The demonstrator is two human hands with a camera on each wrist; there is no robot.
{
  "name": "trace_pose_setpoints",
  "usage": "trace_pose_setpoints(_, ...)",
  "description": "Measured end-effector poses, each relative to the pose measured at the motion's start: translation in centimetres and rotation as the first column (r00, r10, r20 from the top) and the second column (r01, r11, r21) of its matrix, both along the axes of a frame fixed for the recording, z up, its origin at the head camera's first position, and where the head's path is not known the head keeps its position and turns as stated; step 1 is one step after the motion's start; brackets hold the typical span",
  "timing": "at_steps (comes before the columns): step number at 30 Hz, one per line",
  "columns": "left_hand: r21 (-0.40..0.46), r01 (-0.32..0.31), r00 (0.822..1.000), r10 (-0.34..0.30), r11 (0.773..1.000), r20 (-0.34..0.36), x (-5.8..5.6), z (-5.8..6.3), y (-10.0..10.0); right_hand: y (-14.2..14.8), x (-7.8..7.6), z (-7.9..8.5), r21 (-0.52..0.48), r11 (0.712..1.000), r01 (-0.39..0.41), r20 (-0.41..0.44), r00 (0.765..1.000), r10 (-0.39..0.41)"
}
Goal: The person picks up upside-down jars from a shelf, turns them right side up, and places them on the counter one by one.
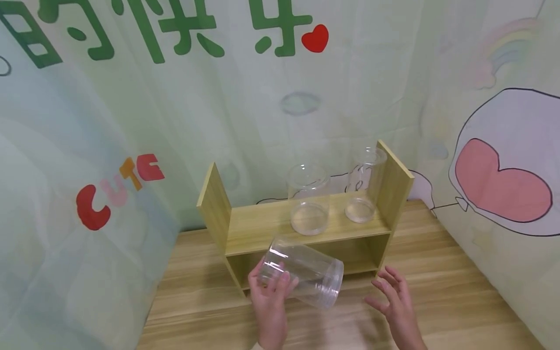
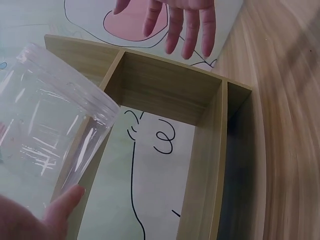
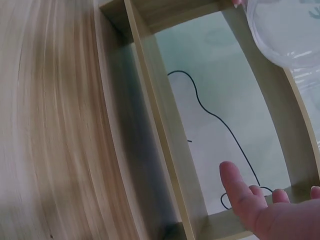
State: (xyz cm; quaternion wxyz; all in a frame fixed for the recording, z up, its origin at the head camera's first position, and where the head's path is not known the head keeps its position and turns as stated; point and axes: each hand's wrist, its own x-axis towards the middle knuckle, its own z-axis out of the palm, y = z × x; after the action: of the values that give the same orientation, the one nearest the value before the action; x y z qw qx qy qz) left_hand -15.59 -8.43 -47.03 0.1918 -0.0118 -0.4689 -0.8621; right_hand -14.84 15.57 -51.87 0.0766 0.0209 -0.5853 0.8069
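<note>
My left hand (image 1: pixel 270 301) grips a clear cylindrical plastic jar (image 1: pixel 302 272) near one end, in front of a small wooden shelf (image 1: pixel 258 223). The jar lies tilted in the air, its thicker banded end pointing right and slightly down. In the left wrist view the jar (image 2: pixel 45 120) fills the left side, with the thumb (image 2: pixel 65 205) against its wall. To the right of the jar and apart from it, my right hand (image 1: pixel 395 306) holds nothing, its fingers spread and slightly bent. The right wrist view shows its fingers (image 3: pixel 237 187) in front of the shelf (image 3: pixel 165 130).
On the shelf's upper board stand a wide clear jar (image 1: pixel 309 204) and, beside the right side panel, a narrower clear jar (image 1: pixel 362 189). The shelf rests on a wood-grain table (image 1: pixel 192 301). A printed cloth (image 1: pixel 245 121) hangs behind and along both sides.
</note>
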Motion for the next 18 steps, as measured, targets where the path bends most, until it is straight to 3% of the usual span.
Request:
trace_pose_setpoints(7,0.033,0.032,0.999,-0.032,0.999,0.021,0.2,-0.3,0.8,-1.5,0.5,0.5,-0.049,0.995,-0.09,0.041,0.995,0.092)
trace_pose_setpoints(12,0.066,0.066,0.998,-0.066,0.996,-0.003,0.4,-0.9,1.3,-2.5,0.8,1.0,-0.072,0.988,-0.139,-0.006,0.99,0.139)
trace_pose_setpoints(18,0.043,0.076,0.997,-0.076,0.996,0.009,0.7,-1.6,2.4,-3.0,1.2,1.3,-0.064,0.971,-0.23,-0.1,0.97,0.223)
